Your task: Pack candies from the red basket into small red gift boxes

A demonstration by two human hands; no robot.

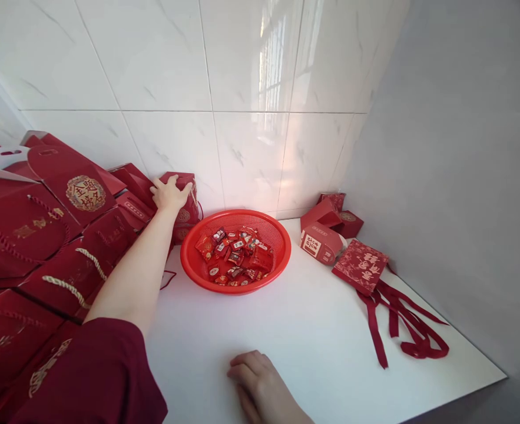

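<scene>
Left: stacked red gift boxes (pixel 122 259), stiff card, twisted rope handles (pixel 64 288). Left hand (pixel 171 193) spread over a red box (pixel 189 209) on the table's far side, by the tiled wall (pixel 166 138), just left of the basket; can't tell if it's gripping. Box probably light, stiff, smooth, dentable; best held by opposite sides. Middle: round red plastic basket (pixel 281 259), perforated, holding shiny wrapped sweets (pixel 235 257). Near: right hand (pixel 264 386) loosely curled at the white table (pixel 321 330), nothing visible in it. Right: small card boxes (pixel 321 241), patterned square packet (pixel 361 268), soft flat ribbons (pixel 423 347).
</scene>
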